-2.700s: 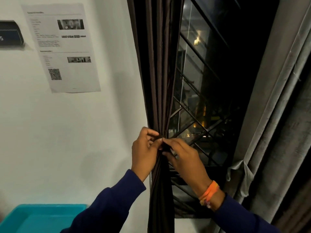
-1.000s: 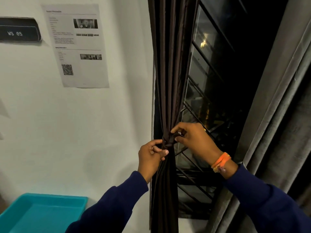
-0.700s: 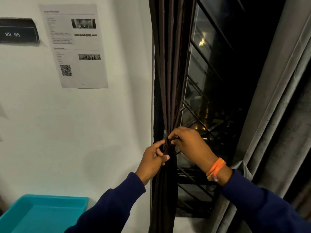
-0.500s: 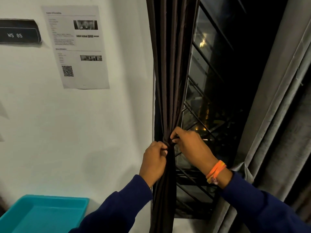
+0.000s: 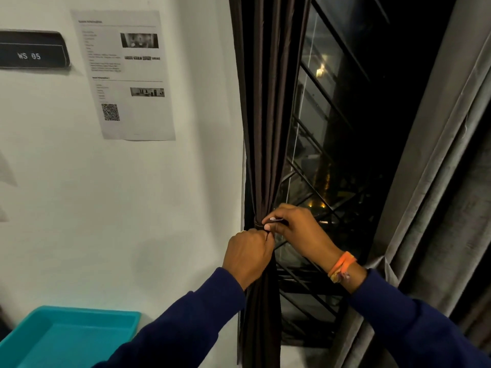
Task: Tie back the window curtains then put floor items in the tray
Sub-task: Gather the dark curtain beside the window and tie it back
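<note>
At the centre of the frame both hands work on the dark curtain, which hangs bunched into a narrow column at the left edge of the window. A thin tie now shows wrapped around the bunch just left of the fingertips. Compared with half a second ago, the left hand sits a little lower and is clenched around the gathered cloth just under the tie, while the right hand has shifted so its thumb and forefinger pinch something small at the tie's end; what exactly it pinches is too dark to tell. A moment earlier the left fingers were looser and spread near the knot, so the grip has tightened.

This likely means the tie is being cinched or fastened, the closing part of securing this curtain. The grey curtain along the right side of the frame hangs loose with its own tie dangling, so that one probably comes next. The tray waits in the lower left corner against the wall; no floor items are in view.
</note>
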